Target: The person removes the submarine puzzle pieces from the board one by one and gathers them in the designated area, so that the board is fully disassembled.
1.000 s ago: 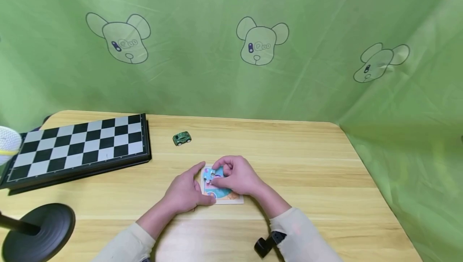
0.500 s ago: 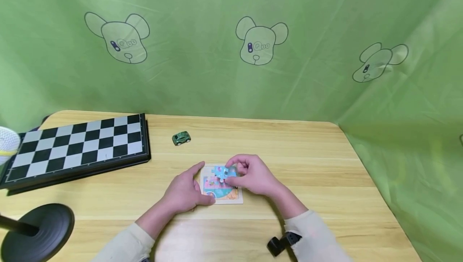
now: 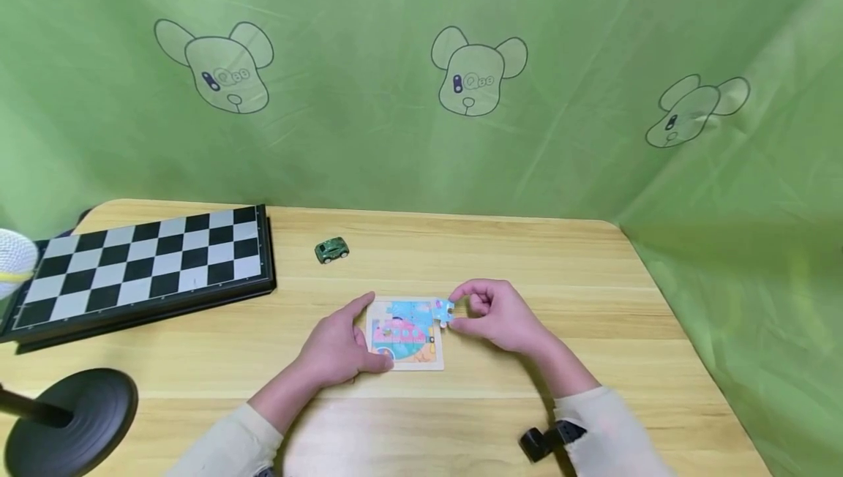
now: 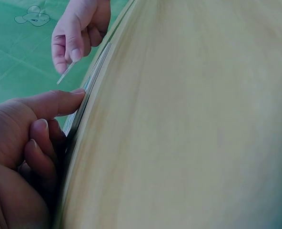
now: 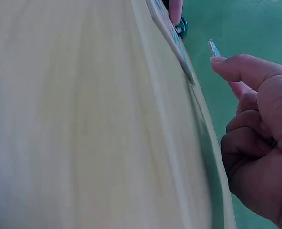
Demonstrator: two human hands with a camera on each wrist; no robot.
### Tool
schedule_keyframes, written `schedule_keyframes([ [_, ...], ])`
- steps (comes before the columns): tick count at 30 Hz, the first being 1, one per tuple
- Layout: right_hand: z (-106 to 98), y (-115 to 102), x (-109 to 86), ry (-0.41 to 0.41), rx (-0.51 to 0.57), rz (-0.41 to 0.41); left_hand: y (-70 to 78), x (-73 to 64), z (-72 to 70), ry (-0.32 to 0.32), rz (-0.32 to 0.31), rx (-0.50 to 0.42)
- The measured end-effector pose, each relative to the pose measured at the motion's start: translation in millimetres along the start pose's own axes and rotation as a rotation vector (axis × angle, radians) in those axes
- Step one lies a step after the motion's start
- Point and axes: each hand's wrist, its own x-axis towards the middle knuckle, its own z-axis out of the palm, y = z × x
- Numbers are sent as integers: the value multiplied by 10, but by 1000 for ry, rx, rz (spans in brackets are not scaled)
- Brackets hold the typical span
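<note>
A small jigsaw puzzle (image 3: 403,342) in a pale frame lies on the wooden table, showing a pink and teal picture under blue. My left hand (image 3: 336,349) grips its left side, thumb at the near corner and index finger at the far one; the other fingers curl beside it. Between thumb and index finger, my right hand (image 3: 503,316) pinches a blue puzzle piece (image 3: 443,312). That piece overlaps the frame's far right corner in the head view. From the right wrist, the piece (image 5: 214,47) stands edge-on at the fingertips, raised above the puzzle frame (image 5: 172,38).
Behind the puzzle sits a green toy car (image 3: 331,249). A black and white chessboard (image 3: 148,268) takes up the left back of the table (image 3: 527,265). Nearer on the left stands a round black base (image 3: 71,422) with a rod. A green curtain (image 3: 369,148) hangs behind.
My right hand has carried the blue piece rightward, from over the puzzle's left part to its far right corner. More of the picture now shows. The left hand has stayed in place.
</note>
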Motion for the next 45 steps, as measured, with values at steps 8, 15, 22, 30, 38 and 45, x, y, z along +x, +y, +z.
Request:
schedule_keyframes([
  [8,-161,100,-24,7,-29,50,-3,11,-1,5,1,-12],
  [15,-226,195,15,-20,-59,68,-17,4,-3,2,5,-23],
  [22,-246,243,32,-38,-77,83,-19,2,-2,-1,17,-17],
  [30,-275,271,52,-49,-84,87,-23,5,-7,-5,14,-9],
  [38,-303,291,66,-42,-66,125,-30,4,-5,-8,21,-15],
  [45,-311,313,90,-43,-61,139,-33,9,-4,-5,21,-12],
])
